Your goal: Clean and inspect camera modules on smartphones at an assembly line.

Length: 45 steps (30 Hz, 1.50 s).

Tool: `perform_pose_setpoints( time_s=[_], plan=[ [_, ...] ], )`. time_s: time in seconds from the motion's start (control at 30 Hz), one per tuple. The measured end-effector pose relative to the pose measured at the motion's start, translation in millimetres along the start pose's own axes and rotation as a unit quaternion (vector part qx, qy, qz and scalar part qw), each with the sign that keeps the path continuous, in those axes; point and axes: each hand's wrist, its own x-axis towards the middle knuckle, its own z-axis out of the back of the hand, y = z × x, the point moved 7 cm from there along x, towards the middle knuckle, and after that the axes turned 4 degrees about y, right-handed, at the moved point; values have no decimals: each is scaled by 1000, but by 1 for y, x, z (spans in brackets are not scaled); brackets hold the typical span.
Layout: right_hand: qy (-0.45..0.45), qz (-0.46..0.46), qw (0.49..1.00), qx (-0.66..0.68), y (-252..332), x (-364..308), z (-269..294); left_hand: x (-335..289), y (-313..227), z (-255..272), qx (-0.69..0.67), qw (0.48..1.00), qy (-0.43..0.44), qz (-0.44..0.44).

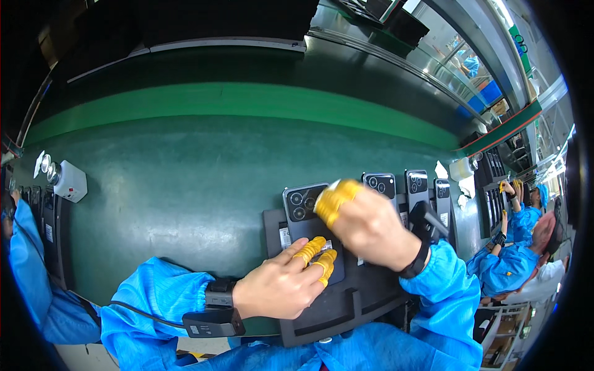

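Note:
A dark smartphone [299, 230] lies back up, its three-lens camera block at the far end, on a black tray [323, 316]. My left hand [281, 287] rests on the phone's lower back with fingers stretched out, some in yellow finger cots. Above the phone's upper right corner, my right hand [365, 224] is closed, also in yellow finger cots. Bits of a white wipe [335, 184] show at its fingertips; the rest is hidden in the grip. More phones [378, 183] stand in a row to the right, partly covered by my right hand and wrist.
A white bottle [69, 183] with a metal top stands at the left, beside black trays [57, 241]. Another bottle [461, 169] and crumpled white wipes [466, 187] lie at the right. Co-workers in blue sit on both sides. A green band [247, 99] runs along the bench's far side.

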Motion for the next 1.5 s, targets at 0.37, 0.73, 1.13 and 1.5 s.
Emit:
perform_pose_setpoints(
  time_s=[0.37, 0.73, 1.13, 1.5],
  plan=[
    [34, -2, 999, 4, -1, 17, -6, 2, 0, 1, -14, 1000, 4, 1],
    [10, 14, 1000, 16, 25, -3, 12, -1, 0, -3, -15, 999, 37, 6],
    [7, -48, 998, -34, -12, 2, 15, 0, -1, -7, 55, 997, 46, 16],
    [89, -49, 995, -3, 23, -40, 24, 0, 1, -2, 18, 997, 72, 11]
  ],
)
